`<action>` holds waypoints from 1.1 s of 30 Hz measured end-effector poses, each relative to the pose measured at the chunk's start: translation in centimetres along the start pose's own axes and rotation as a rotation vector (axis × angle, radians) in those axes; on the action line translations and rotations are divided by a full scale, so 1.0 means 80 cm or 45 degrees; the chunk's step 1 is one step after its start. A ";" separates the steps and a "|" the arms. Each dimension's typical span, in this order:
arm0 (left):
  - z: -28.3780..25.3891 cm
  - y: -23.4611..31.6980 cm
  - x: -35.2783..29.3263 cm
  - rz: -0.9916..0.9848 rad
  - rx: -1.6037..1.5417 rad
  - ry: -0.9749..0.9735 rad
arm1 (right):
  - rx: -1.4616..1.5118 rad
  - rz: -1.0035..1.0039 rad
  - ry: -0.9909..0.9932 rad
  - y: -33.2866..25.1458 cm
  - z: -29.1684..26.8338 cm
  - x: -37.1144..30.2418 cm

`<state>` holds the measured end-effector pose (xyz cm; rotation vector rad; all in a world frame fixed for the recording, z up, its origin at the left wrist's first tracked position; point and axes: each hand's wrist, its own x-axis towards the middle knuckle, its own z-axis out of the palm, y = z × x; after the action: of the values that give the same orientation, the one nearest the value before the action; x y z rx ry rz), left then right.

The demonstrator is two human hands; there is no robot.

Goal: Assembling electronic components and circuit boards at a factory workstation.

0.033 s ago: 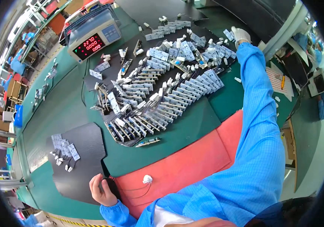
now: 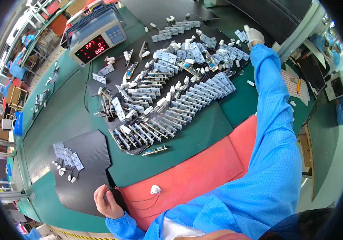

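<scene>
My right hand (image 2: 255,36), in a white glove, reaches out to the far right of the bench. Its fingers are drawn together at the edge of a small circuit board (image 2: 240,35); the fingertips are partly hidden. My left hand (image 2: 108,203) is bare and hangs low at the front, thumb and fingers apart, nothing visible in it. Just beside it lies a black object (image 2: 118,199), mostly covered. A white plug (image 2: 155,189) with thin dark leads rests on the red mat (image 2: 195,168). One loose board (image 2: 155,150) lies in front of the rows of circuit boards (image 2: 191,102).
A power meter (image 2: 97,40) with a lit red display stands at the back left. Several boards (image 2: 68,155) with white connectors sit on a black sheet (image 2: 81,192) at left. An orange pen (image 2: 298,86) lies on paper at right, beside a metal post (image 2: 301,30).
The readout on the meter differs. The whole view has shifted very slightly; both hands and the boards hold their places.
</scene>
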<state>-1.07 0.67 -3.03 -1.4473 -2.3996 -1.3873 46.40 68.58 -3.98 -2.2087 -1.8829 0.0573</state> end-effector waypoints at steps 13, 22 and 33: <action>0.006 0.007 0.003 -0.071 -0.071 0.020 | -0.189 -0.261 0.035 -0.035 0.013 -0.002; -0.006 0.013 -0.006 0.098 -0.096 -0.054 | 0.406 -1.234 0.574 -0.127 -0.215 -0.296; -0.012 0.047 -0.026 0.413 -0.185 -0.015 | 0.496 -1.115 0.286 -0.158 -0.113 -0.580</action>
<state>2.47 -0.78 -0.80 -1.7840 -1.9865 -1.4954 27.93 23.63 1.67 -0.9840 -2.2787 0.0162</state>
